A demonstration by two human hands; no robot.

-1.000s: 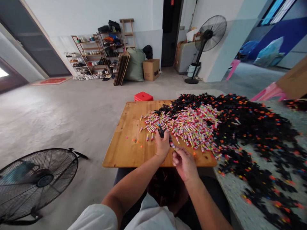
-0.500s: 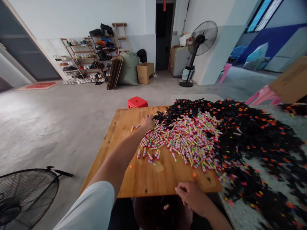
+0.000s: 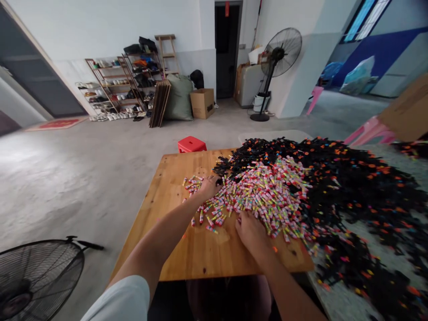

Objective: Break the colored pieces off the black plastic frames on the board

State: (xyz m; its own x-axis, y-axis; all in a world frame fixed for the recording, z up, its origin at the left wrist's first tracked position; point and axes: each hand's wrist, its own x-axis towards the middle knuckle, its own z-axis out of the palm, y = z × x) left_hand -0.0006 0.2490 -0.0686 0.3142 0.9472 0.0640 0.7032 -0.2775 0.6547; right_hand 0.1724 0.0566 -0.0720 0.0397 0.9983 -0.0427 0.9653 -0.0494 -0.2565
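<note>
A heap of small pink-and-white tubes (image 3: 267,191) with red and yellow-green ends covers the middle of the wooden table (image 3: 187,254). Black strip-like pieces (image 3: 361,178) dotted with orange are piled behind it and to its right. My left hand (image 3: 209,187) is at the heap's left edge, fingers closed, with a small black piece (image 3: 219,182) at the fingertips. At the near edge of the heap, my right hand (image 3: 250,226) points forward with curled fingers against the tubes. Whatever lies between those fingers is hidden.
A red stool (image 3: 191,144) stands beyond the table's far edge. On the floor at left is a black fan (image 3: 40,276). A standing fan (image 3: 277,58), cardboard box (image 3: 202,104) and shoe racks (image 3: 113,84) are near the back wall. Orange bits lie on the table.
My left hand has come back from the black pile's edge toward me, a black piece now at its fingertips. My right hand has moved forward from the table's near edge to the tubes.
</note>
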